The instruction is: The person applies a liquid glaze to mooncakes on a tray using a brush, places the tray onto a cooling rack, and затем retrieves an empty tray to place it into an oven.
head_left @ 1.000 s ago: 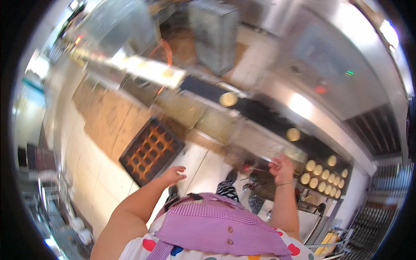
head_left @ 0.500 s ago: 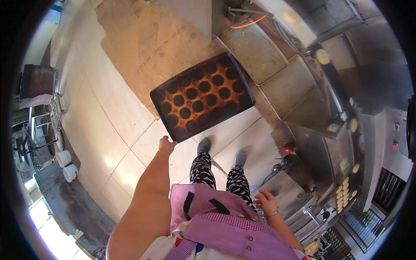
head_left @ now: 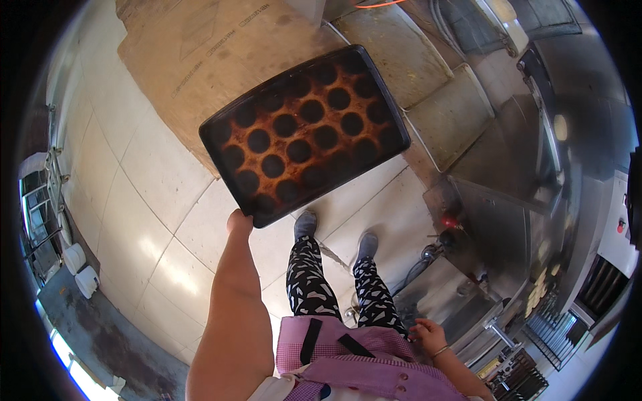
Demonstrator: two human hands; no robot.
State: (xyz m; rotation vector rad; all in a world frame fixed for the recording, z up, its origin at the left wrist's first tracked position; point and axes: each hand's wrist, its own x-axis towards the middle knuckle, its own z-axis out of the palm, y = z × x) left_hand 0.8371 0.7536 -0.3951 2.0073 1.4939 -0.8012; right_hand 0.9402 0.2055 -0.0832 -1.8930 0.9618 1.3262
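A dark rectangular baking tray (head_left: 311, 111), its bottom browned around rows of black round marks, is held out in front of me over the floor. My left hand (head_left: 241, 220) grips its near left corner, with the fingers partly hidden by the rim. No other hand is on the tray. Low on the right, beside my purple checked apron (head_left: 364, 361), hangs my right hand (head_left: 426, 335). Its fingers are loosely bent and apart, and I see nothing in them.
Flattened cardboard (head_left: 180, 60) covers the floor at the far left. Two worn sheet trays (head_left: 449, 123) lie at the far right, next to steel equipment (head_left: 495, 214). A dark-topped table (head_left: 100, 334) with white tubs (head_left: 75, 257) stands at the left. Pale floor tiles (head_left: 167, 220) surround my feet.
The baking tray looks larger and nearer, lifted a little by my left hand. My right hand has shifted slightly down and to the right. The whole view has turned somewhat.
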